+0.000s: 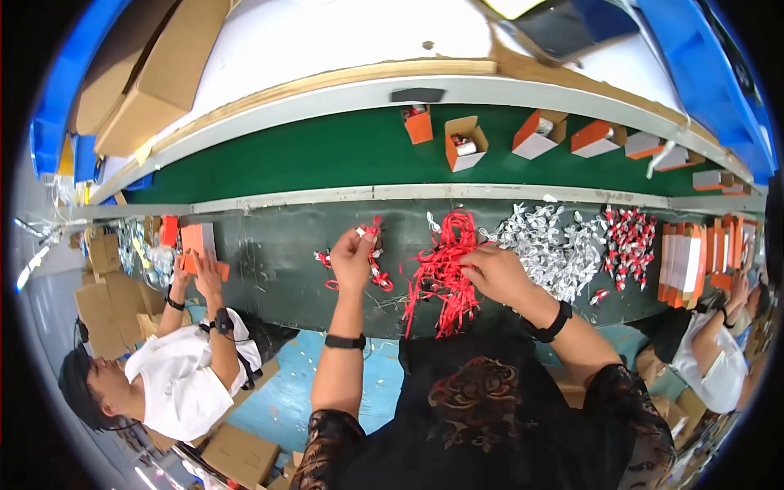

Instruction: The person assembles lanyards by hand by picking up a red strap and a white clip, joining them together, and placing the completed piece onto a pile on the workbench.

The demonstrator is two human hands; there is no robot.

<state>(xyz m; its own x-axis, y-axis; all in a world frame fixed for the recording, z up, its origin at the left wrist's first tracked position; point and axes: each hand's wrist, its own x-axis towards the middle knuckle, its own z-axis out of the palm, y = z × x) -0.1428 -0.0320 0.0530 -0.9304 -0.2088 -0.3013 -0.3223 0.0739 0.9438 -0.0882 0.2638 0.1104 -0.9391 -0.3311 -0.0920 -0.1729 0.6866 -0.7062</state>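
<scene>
My left hand [351,260] is raised over the dark green worktop [269,278], its fingers pinched around a small red-and-white corded piece [369,231]. Just beyond and below that hand lie a few similar red-and-white pieces [380,280]. A tangled heap of red cords [449,261] lies in front of me, between my hands. My right hand [500,273] is at the heap's right edge, fingers closed on a red cord, though the fingertips partly hide it. Right of it spreads a pile of white corded pieces [549,249].
Red-and-white pieces [629,245] form another pile farther right, beside a row of orange-and-white boxes [682,261]. Small open boxes [465,145] stand on the green shelf at the back. A person [175,367] on the left handles an orange box; another person [714,351] works at right.
</scene>
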